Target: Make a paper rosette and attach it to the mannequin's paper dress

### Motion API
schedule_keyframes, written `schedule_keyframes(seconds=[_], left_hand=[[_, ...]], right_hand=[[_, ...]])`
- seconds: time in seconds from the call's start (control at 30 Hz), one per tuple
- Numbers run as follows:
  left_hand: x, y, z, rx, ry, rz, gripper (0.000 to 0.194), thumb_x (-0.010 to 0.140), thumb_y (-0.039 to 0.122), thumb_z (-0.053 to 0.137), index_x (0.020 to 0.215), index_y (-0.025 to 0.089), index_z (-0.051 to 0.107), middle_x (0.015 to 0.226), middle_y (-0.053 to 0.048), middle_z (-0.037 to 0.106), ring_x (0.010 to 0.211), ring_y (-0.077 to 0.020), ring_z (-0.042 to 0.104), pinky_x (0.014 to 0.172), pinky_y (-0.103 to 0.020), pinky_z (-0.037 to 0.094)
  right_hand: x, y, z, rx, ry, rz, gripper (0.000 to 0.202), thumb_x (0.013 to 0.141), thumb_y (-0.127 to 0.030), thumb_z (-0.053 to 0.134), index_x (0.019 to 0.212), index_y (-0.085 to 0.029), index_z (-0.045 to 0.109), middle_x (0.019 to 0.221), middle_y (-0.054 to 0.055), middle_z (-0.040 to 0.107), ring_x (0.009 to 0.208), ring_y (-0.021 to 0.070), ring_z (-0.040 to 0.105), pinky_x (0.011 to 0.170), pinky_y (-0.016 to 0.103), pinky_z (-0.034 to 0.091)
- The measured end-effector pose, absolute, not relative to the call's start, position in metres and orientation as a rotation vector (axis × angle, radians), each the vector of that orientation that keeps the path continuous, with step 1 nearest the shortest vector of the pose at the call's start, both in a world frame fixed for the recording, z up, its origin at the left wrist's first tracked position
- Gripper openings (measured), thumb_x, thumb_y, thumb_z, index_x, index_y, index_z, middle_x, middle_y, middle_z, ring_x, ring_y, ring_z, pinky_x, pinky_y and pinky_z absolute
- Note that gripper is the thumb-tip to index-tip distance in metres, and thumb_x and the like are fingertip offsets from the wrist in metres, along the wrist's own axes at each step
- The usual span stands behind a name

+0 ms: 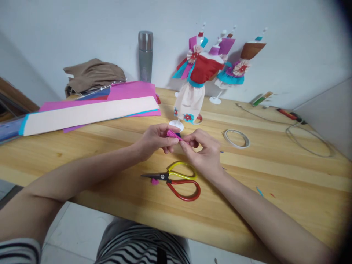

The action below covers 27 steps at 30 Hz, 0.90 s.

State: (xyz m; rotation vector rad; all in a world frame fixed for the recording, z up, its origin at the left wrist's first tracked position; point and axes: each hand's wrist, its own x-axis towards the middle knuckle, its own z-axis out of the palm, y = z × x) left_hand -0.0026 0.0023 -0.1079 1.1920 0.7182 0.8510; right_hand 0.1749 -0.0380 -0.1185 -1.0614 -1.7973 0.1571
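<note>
A small piece of pink paper (173, 134) is pinched between my two hands above the middle of the wooden table. My left hand (157, 141) holds its wide, pleated end between thumb and fingers. At its narrow right end, my right hand (202, 151) grips it with thumb and forefinger. Something dark blue shows just behind the paper, too small to make out. Below my hands lie scissors (162, 176) with one yellow and one red handle, blades pointing left. A pink scrap (154, 181) rests beside the blades.
Several dress forms in paper clothes, one with a red top (205, 69), stand behind my hands. A tape roll (237, 138) and a cable (308, 141) lie right. Coloured paper sheets (90, 115), a brown cloth (95, 75) and a steel bottle (145, 57) are at the back left.
</note>
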Motion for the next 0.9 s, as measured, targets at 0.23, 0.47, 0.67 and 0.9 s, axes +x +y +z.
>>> schedule_keyframes(seconds=[0.23,0.47,0.67,0.9], left_hand=[[-0.004,0.004,-0.107,1.217,0.686,0.839,0.026,0.064,0.023,0.082,0.081,0.01,0.067,0.053,0.002,0.063,0.048,-0.0077,0.058,0.046,-0.017,0.045],[0.0,0.0,-0.113,1.169,0.678,0.832,0.026,0.063,0.027,0.082,0.078,0.011,0.068,0.051,0.003,0.062,0.046,-0.0071,0.055,0.044,-0.017,0.042],[0.0,0.0,-0.114,1.147,0.685,0.879,0.025,0.063,0.03,0.082,0.073,0.011,0.068,0.05,0.002,0.062,0.044,-0.0061,0.054,0.043,-0.016,0.04],[0.001,0.002,-0.117,1.186,0.679,0.896,0.028,0.063,0.032,0.084,0.073,0.011,0.069,0.049,0.003,0.061,0.044,-0.0061,0.054,0.043,-0.017,0.04]], right_hand=[[0.172,-0.038,-0.117,-1.094,-1.728,0.282,0.016,0.083,-0.021,0.067,0.068,-0.021,0.062,0.059,-0.004,0.049,0.056,0.0117,0.047,0.055,0.028,0.038],[0.17,-0.039,-0.116,-1.124,-1.681,0.397,0.015,0.081,-0.022,0.067,0.066,-0.021,0.063,0.06,-0.003,0.05,0.056,0.0116,0.046,0.057,0.028,0.04],[0.167,-0.04,-0.117,-1.158,-1.588,0.558,0.014,0.078,-0.027,0.069,0.066,-0.02,0.065,0.057,-0.005,0.048,0.054,0.0109,0.043,0.054,0.027,0.037],[0.167,-0.035,-0.121,-1.178,-1.404,0.915,0.023,0.073,-0.039,0.076,0.066,-0.02,0.066,0.054,-0.005,0.051,0.051,0.0095,0.039,0.051,0.026,0.032]])
